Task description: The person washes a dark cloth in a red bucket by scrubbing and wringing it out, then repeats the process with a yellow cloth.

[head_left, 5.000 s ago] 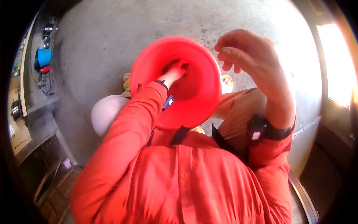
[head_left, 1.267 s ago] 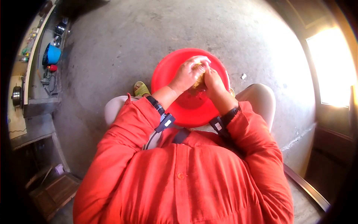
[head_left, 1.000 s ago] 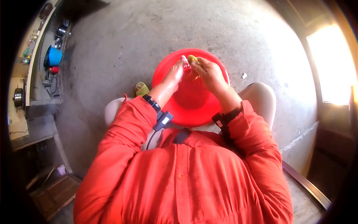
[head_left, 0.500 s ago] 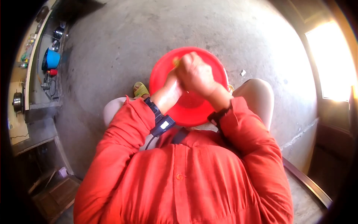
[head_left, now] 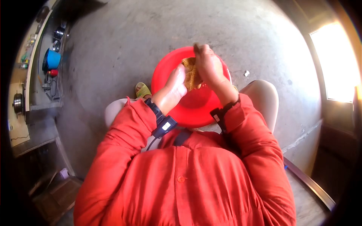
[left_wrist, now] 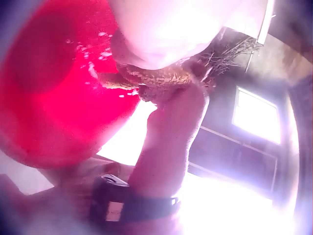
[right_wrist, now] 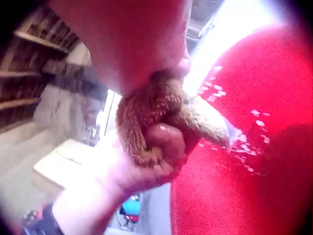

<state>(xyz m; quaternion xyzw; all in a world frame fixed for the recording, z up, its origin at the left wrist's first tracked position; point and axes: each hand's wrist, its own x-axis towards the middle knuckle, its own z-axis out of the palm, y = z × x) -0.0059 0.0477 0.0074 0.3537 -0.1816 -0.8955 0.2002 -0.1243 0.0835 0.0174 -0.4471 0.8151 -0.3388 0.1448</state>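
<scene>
A yellow-brown terry cloth [head_left: 193,78] hangs between my two hands above a red plastic bucket [head_left: 162,77]. My left hand [head_left: 174,83] grips its left side; the right wrist view shows those fingers curled round a twisted fold of the cloth [right_wrist: 134,117]. On the other side, my right hand [head_left: 209,67] holds the cloth with bent fingers, partly hidden behind the hand itself. In both wrist views the cloth looks bunched between the hands. Water drops [right_wrist: 244,147] show against the red wall of the bucket, just below the cloth's end.
The bucket stands on a grey concrete floor [head_left: 113,45] between the person's knees. A slippered foot [head_left: 142,90] is at its left. A shelf unit with a blue bucket [head_left: 52,60] runs along the left, and a bright doorway [head_left: 337,62] is at the right.
Five seconds ago my left hand was inside the tilted bucket and my right hand was raised, holding nothing. Half a second ago the hands were clasped together; now they are farther apart, showing more cloth.
</scene>
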